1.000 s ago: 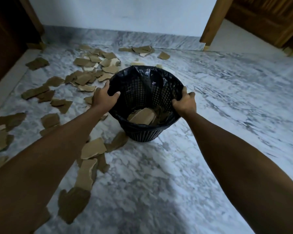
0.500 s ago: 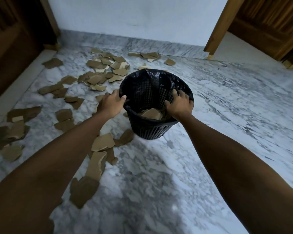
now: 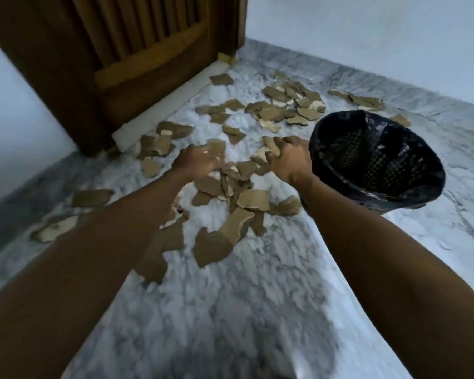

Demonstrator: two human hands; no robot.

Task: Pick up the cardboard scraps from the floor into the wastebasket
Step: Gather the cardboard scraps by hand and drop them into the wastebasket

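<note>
Both arms reach out low over the marble floor (image 3: 257, 310); left hand (image 3: 196, 161) is down among the cardboard scraps (image 3: 230, 184), its fingers (image 3: 212, 160) blurred, so I cannot tell whether they are spread or pinching a piece; a scrap lies right at the fingertips, contact unclear; right hand (image 3: 288, 160) has its fingers (image 3: 278, 149) curled round a pale scrap piece (image 3: 271, 147) that sticks out beyond the knuckles; grip looks closed on it, though motion blur softens the edges.

Wastebasket (image 3: 375, 162), black mesh with a black liner bag (image 3: 394, 149), stands just right of the right-hand fingers, near the wrist, tilted in the wide lens, mouth facing up; inside too dark to tell what it holds.

Scraps lie all round the fingers: a thick cluster between the two hands and just below them; more scattered beyond the fingertips toward the wall (image 3: 367, 36); a few left of the left-hand fingers near the wooden door (image 3: 115, 50); several larger pieces under and beside the left forearm; a couple more beyond the wastebasket by the marble skirting (image 3: 422, 102).

A pale threshold strip (image 3: 170, 105) runs along the foot of the door, beyond the left-hand fingers.
</note>
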